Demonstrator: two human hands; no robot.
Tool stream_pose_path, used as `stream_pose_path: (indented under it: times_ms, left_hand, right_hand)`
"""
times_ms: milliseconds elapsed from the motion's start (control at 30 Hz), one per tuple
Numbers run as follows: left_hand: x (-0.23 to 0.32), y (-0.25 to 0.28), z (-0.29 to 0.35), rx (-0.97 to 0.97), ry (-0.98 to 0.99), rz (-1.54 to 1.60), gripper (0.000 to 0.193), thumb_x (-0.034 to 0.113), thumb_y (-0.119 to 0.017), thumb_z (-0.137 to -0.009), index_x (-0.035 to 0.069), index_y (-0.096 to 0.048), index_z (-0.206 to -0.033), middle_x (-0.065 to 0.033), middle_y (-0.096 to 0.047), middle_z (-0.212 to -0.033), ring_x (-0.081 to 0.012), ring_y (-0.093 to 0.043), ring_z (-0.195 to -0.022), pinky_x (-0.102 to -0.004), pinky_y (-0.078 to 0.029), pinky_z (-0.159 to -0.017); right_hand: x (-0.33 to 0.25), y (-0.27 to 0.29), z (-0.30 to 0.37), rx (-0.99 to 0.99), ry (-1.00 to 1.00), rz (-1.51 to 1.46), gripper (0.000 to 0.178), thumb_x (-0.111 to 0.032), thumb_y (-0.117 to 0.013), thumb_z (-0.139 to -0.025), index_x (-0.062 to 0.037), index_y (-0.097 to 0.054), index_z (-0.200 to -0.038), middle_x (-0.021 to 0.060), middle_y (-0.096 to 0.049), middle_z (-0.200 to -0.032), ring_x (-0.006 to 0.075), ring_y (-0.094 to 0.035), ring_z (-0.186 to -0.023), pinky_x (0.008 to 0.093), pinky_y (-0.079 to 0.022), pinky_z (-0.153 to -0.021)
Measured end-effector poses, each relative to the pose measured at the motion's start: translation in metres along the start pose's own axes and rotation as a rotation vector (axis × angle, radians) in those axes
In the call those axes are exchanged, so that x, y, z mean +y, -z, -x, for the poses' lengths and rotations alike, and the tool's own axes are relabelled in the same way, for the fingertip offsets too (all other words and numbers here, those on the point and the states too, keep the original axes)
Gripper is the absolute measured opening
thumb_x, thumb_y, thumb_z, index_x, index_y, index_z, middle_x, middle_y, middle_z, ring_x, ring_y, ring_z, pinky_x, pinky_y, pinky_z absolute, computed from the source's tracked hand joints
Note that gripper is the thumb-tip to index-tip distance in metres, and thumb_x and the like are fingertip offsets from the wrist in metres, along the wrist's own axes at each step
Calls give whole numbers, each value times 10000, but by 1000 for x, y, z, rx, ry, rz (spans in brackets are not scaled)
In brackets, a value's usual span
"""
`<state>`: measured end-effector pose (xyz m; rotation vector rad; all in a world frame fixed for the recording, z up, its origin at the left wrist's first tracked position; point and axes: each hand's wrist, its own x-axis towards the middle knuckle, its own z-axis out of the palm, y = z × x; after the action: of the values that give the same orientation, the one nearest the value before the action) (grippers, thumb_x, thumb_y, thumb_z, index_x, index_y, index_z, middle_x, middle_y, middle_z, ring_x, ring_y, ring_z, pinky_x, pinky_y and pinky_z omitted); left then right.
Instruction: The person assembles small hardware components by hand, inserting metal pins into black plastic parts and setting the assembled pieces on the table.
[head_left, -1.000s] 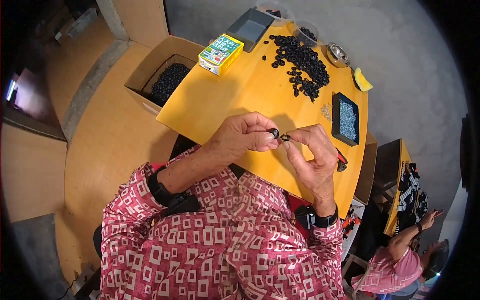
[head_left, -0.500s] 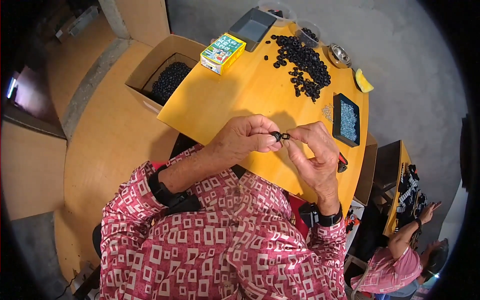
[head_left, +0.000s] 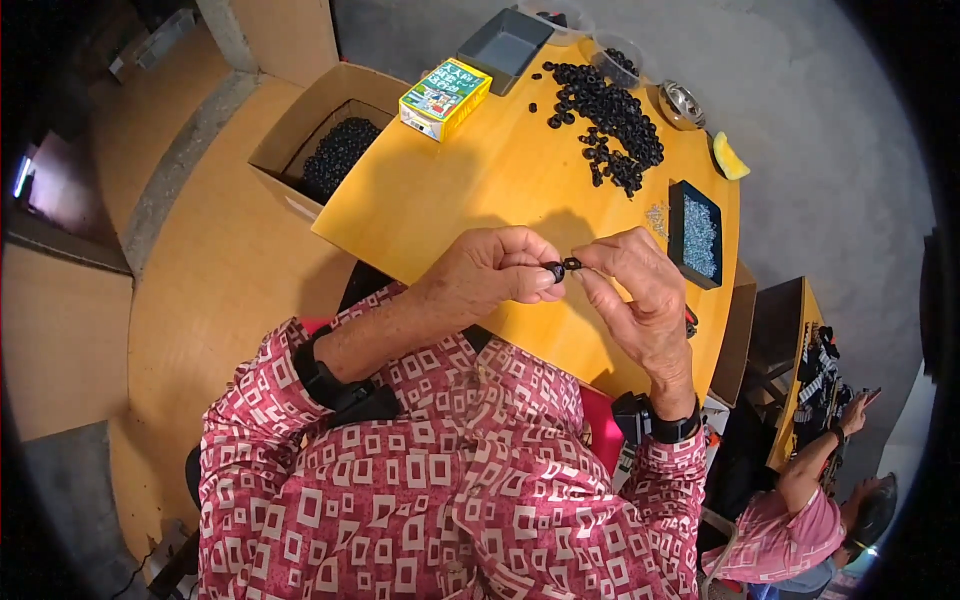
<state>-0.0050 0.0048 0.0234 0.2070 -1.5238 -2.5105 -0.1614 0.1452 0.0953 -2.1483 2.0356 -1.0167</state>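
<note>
My left hand (head_left: 495,272) pinches a small black ring-shaped part (head_left: 553,270) between thumb and fingertips above the near edge of the yellow table (head_left: 500,170). My right hand (head_left: 635,290) holds another small black piece (head_left: 573,264) against it, so the two parts meet between my fingertips. Both wrists wear dark bands. A heap of similar black parts (head_left: 605,110) lies at the far side of the table.
An open cardboard box (head_left: 300,130) full of black parts stands left of the table. On the table are a green-yellow carton (head_left: 445,97), a grey tray (head_left: 505,45), a dark tray of small pale pieces (head_left: 696,233), a metal bowl (head_left: 682,100) and a yellow sponge (head_left: 729,158). Another person (head_left: 800,520) sits at lower right.
My two hands have drawn closer together, bringing the two small black pieces from slightly apart into contact. Nothing else on the table has moved.
</note>
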Motion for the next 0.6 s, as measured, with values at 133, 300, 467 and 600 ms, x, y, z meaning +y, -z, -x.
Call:
stream_pose_path:
  times_ms: [133,300,467,600]
  left_hand:
    - [0,-2,0,31,5,25,257,148,-653,-930,-32,-621,-1110,-60,-695,-948,-84,-651,-889,-224,-501,-821]
    - [4,-2,1,30,22,-11,251,145,-655,-927,-30,-625,-1105,-52,-693,-938,-81,-652,-880,-223,-503,-814]
    - [3,-3,0,18,20,14,234,132,-650,-929,-27,-627,-1099,-51,-694,-935,-80,-655,-868,-220,-507,-804]
    - [1,-1,0,23,38,26,218,123,-652,-930,-25,-626,-1088,-52,-695,-935,-80,-658,-871,-217,-512,-807]
  right_hand:
    - [0,3,-3,-24,17,4,178,-18,-719,-786,0,-679,-958,119,-651,-874,285,-614,-807,371,-499,-723]
    - [1,3,-3,-57,22,4,164,-28,-714,-798,-7,-676,-956,113,-649,-882,289,-611,-815,372,-500,-727]
    - [3,5,-5,-95,39,14,158,-29,-707,-806,-11,-675,-960,111,-650,-891,294,-609,-823,379,-500,-738]
    - [2,3,-6,-110,54,29,153,-32,-703,-810,-11,-678,-960,110,-645,-882,294,-606,-817,378,-496,-739]
